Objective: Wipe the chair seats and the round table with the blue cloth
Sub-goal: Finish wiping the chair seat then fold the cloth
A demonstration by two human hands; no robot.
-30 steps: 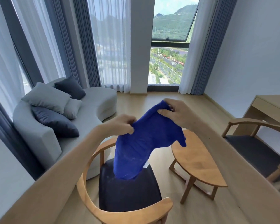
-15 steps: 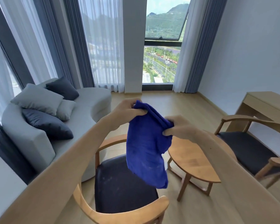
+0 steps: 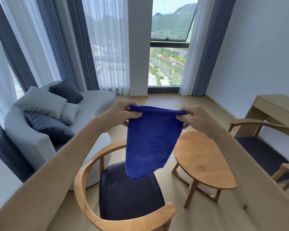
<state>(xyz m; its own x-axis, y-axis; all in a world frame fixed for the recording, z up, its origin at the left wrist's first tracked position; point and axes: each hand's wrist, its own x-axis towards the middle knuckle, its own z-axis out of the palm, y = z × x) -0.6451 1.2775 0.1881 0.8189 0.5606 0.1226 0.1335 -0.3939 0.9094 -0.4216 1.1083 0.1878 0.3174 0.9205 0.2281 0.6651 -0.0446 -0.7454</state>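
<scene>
At the centre of the frame, the left hand (image 3: 123, 114) and the right hand (image 3: 188, 116) each pinch a top corner of the blue cloth (image 3: 150, 144) with curled fingers. It hangs folded above the near chair's dark seat (image 3: 128, 197), lower centre. The round counter (image 3: 202, 157) stands right of it, the second chair (image 3: 264, 147) at the right edge.

Light wooden floor (image 3: 157, 104), carrying a grey sofa (image 3: 93, 104) at left, a round wooden table (image 3: 202, 160) at centre right and two wood-framed chairs. Near chair (image 3: 128, 197) just left of the table, far chair (image 3: 260, 147) to its right (dark seats on both). Pale desk (image 3: 272, 104) against the right wall.
</scene>
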